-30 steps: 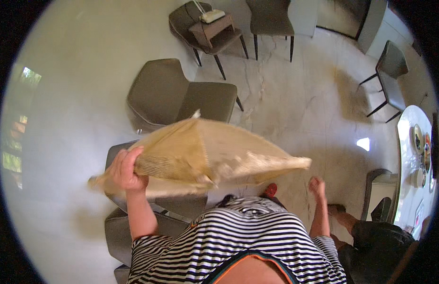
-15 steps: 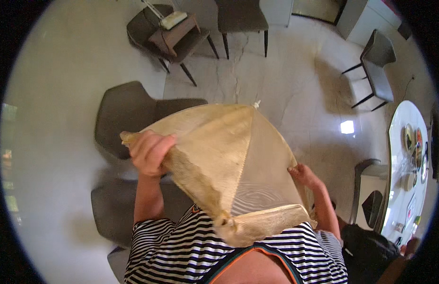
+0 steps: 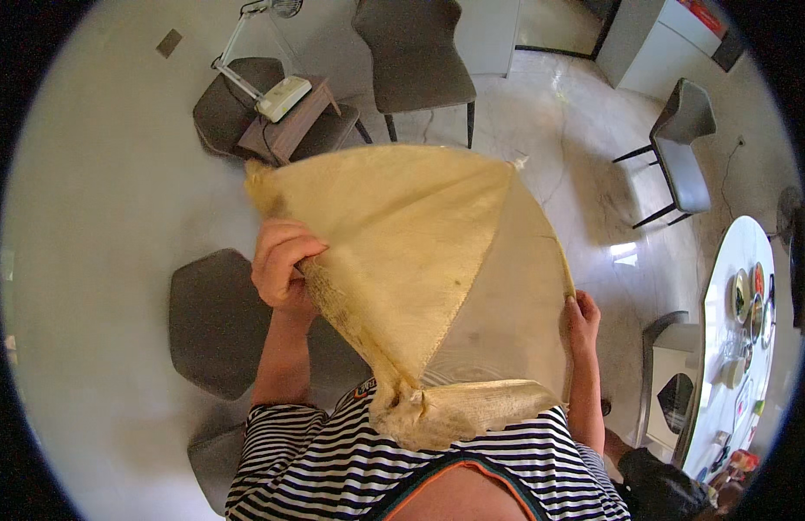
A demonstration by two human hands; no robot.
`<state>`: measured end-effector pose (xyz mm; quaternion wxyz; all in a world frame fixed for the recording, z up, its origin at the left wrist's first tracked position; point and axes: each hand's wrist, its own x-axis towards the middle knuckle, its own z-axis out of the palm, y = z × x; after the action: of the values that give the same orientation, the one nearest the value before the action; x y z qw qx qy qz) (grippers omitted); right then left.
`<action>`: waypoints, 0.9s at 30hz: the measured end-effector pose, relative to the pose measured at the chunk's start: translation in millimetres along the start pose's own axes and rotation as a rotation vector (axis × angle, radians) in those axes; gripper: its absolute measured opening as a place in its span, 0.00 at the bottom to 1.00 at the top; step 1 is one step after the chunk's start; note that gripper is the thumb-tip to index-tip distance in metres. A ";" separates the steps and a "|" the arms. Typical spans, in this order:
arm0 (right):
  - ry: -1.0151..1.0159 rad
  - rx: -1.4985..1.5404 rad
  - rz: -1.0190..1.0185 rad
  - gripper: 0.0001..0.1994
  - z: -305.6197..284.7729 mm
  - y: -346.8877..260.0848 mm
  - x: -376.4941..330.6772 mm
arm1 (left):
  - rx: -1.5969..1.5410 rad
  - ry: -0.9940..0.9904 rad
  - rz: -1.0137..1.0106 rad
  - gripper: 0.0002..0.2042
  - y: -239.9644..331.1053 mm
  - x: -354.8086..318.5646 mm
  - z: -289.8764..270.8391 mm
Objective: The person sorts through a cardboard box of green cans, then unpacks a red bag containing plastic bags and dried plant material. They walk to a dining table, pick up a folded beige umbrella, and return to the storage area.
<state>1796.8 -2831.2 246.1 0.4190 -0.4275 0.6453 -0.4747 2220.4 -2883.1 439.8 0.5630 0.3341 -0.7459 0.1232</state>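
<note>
A beige, dome-shaped mesh food cover (image 3: pixel 394 226) is held up in front of my chest, spread wide, with thin curved ribs and a frilled lace edge. One panel is opaque gold fabric; the panel to its right is sheer netting. A small white tip (image 3: pixel 519 163) sticks out at its top. My left hand (image 3: pixel 285 256) is closed around the frilled edge on the left, fingers curled over it. At the right rim, my right hand (image 3: pixel 582 321) pinches the edge between thumb and fingers. The near frill hangs against my striped shirt (image 3: pixel 333 469).
Grey chairs (image 3: pixel 415 65) stand ahead and at left (image 3: pixel 213 321). A white desk lamp (image 3: pixel 283 98) rests on a small wooden stand on one chair. At right is a white table (image 3: pixel 724 347) with several dishes; another person (image 3: pixel 667 486) is beside its near end.
The food cover has risen and tilted, its top shifting to the right. My right hand has moved outward to the right, my left slightly up. The whole view has shifted too.
</note>
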 end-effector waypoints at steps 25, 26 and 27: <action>-0.295 0.071 -0.228 0.10 165.3 -83.5 594.4 | 0.309 0.267 0.202 0.07 -286.4 280.5 338.3; -0.275 0.077 -0.274 0.10 181.3 -80.9 621.5 | 0.325 0.282 0.233 0.07 -305.7 291.5 348.5; -0.296 0.060 -0.258 0.10 196.4 -92.3 636.3 | 0.332 0.285 0.247 0.07 -322.5 298.1 354.4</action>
<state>1816.5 -3502.2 211.0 0.4575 -0.5589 0.5021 -0.4756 2114.8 -3429.5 533.6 0.5804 0.3075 -0.6638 0.3577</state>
